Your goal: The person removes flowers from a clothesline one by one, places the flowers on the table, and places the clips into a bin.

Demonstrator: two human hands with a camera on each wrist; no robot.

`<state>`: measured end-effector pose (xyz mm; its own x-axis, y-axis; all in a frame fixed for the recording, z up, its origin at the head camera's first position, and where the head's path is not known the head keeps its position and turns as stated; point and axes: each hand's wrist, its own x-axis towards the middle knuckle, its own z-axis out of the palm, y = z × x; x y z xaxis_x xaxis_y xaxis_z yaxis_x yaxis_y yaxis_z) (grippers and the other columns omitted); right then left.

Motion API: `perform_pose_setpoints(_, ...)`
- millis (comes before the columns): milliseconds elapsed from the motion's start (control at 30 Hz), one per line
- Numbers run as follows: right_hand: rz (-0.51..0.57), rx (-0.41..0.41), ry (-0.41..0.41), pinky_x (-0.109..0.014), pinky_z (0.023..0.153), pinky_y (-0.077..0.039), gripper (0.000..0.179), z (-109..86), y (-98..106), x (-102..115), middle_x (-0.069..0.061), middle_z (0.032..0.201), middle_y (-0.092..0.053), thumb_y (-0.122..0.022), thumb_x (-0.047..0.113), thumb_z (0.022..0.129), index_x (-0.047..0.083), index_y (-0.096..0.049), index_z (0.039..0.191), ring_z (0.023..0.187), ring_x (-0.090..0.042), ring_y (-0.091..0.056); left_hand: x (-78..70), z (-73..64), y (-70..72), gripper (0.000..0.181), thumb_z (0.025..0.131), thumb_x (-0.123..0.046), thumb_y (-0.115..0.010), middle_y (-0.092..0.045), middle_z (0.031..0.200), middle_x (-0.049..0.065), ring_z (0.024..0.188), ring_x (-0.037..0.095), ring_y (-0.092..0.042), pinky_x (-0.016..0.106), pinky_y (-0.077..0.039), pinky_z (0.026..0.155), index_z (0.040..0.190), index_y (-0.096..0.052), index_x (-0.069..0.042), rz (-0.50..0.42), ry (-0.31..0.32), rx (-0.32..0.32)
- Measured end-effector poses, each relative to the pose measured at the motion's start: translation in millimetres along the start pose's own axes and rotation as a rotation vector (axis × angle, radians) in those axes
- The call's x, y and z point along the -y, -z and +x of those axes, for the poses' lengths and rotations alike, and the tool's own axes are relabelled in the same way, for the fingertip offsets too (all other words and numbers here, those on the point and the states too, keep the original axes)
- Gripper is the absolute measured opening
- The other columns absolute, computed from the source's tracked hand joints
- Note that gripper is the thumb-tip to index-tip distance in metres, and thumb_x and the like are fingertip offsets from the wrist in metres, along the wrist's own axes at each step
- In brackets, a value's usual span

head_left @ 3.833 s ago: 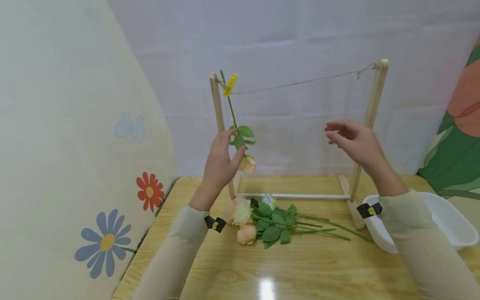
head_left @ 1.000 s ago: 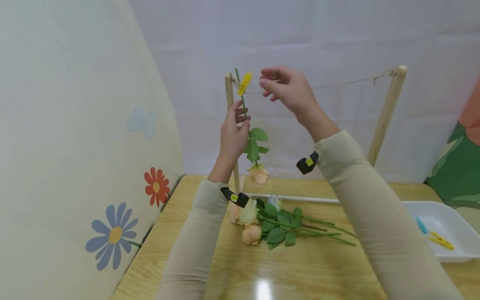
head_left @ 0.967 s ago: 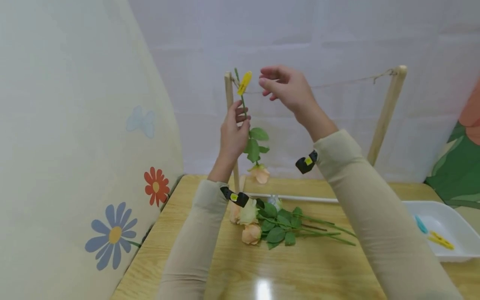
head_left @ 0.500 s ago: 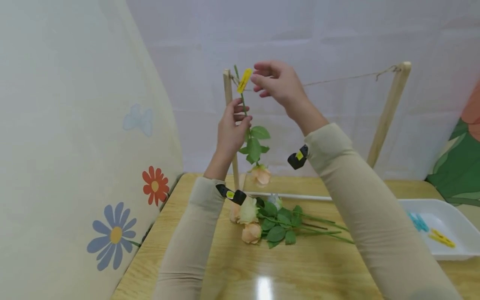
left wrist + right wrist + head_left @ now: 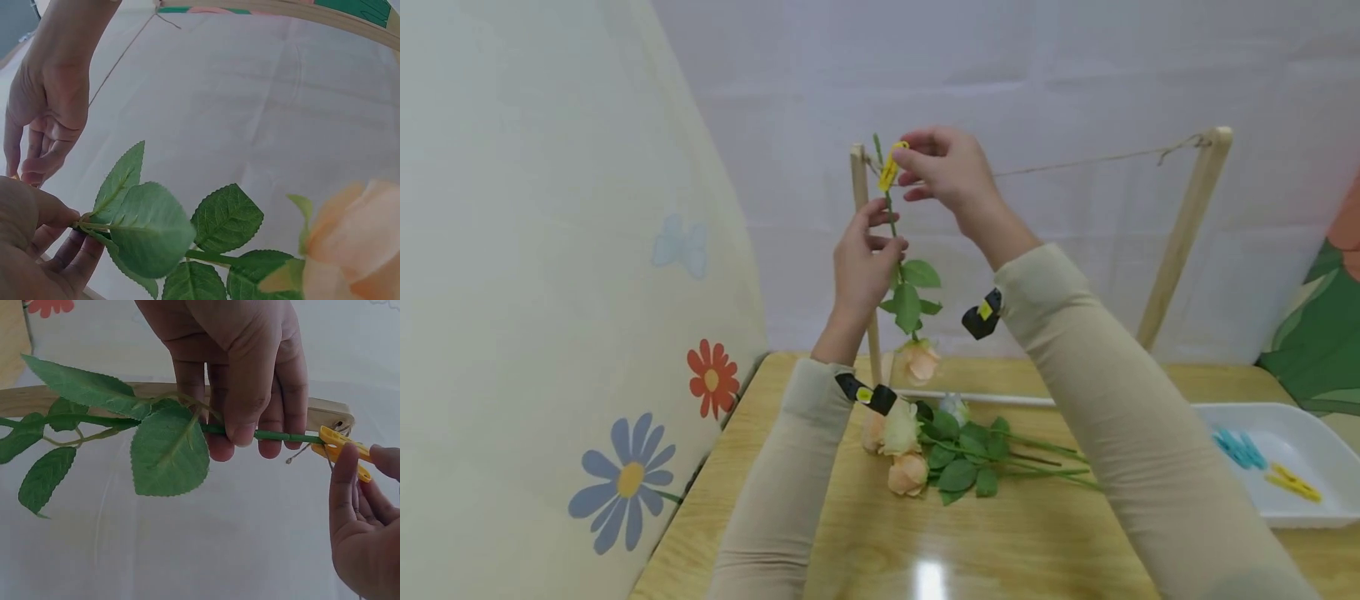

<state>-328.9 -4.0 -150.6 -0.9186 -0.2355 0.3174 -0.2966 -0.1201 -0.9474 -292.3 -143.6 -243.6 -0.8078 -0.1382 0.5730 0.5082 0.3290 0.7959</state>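
Observation:
A peach rose (image 5: 920, 362) hangs head down near the left post, its stem clipped to the twine (image 5: 1060, 165) by a yellow clothespin (image 5: 887, 172). My left hand (image 5: 863, 265) pinches the green stem below the clip, thumb in front and fingers behind, as the right wrist view shows. With thumb and fingers, my right hand (image 5: 949, 171) pinches the clothespin's handle end; its tip stays at the stem (image 5: 272, 435). In the left wrist view, the leaves (image 5: 153, 228) and peach petals (image 5: 356, 244) fill the foreground, and the clip is mostly hidden behind the hands.
Several cut roses (image 5: 907, 473) lie on the wooden table (image 5: 1000, 550), their stems pointing right. A white tub (image 5: 1292, 417) at the right holds blue clothespins (image 5: 1240, 448) and a yellow one (image 5: 1292, 482). Wooden posts (image 5: 1183, 242) and a white bottom bar (image 5: 985, 398) form the rack.
My left hand has moved up from the leaves to the stem. My right hand has come left from the right post and now grips the clothespin, which it stood apart from a second ago.

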Motion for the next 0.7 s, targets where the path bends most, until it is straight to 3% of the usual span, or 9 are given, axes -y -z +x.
perform_pose_setpoints(167, 0.039, -0.047, -0.026, -0.030, 0.072, -0.061, 0.028, 0.8, -1.7, -0.8, -0.008, 0.103, -0.068, -0.071, 0.010, 0.094, 0.000, -0.066, 0.119, 0.086, -0.022, -0.067, -0.3, 0.6, -2.3, 0.049, 0.091, 0.003, -0.064, -0.068, 0.123, 0.015, 0.088, 0.029, -0.072, 0.025, -0.060, 0.070, 0.139, -0.057, -0.004, -0.007, -0.002, -0.009)
perform_pose_setpoints(300, 0.008, -0.087, -0.028, -0.032, 0.077, -0.061, 0.022, -0.3, -1.8, -0.7, -0.007, 0.102, -0.068, -0.072, 0.011, 0.094, 0.001, -0.068, 0.114, 0.088, -0.020, -0.067, 0.9, -0.2, -4.1, 0.048, 0.091, 0.001, -0.065, -0.069, 0.123, 0.013, 0.088, 0.027, -0.072, 0.025, -0.060, 0.070, 0.138, -0.058, -0.006, 0.004, 0.000, -0.015)
perform_pose_setpoints(533, -0.033, -0.152, 0.053, -0.031, 0.071, -0.060, 0.011, -5.2, -0.6, 0.0, -0.006, 0.094, -0.068, -0.071, 0.010, 0.095, 0.002, -0.069, 0.103, 0.088, -0.020, -0.066, -0.8, -1.7, -6.8, 0.047, 0.091, 0.002, -0.065, -0.070, 0.122, 0.010, 0.088, 0.026, -0.072, 0.022, -0.058, 0.066, 0.137, -0.060, -0.007, 0.019, 0.005, -0.022)
perform_pose_setpoints(700, 0.015, -0.194, 0.086, -0.031, 0.073, -0.060, 0.009, -8.8, -0.1, 3.5, -0.006, 0.097, -0.067, -0.070, 0.012, 0.096, 0.006, -0.068, 0.102, 0.093, -0.022, -0.066, -4.2, -2.2, -6.6, 0.047, 0.090, 0.002, -0.066, -0.070, 0.121, 0.011, 0.088, 0.026, -0.072, 0.024, -0.059, 0.067, 0.136, -0.060, -0.006, 0.035, -0.013, -0.035)
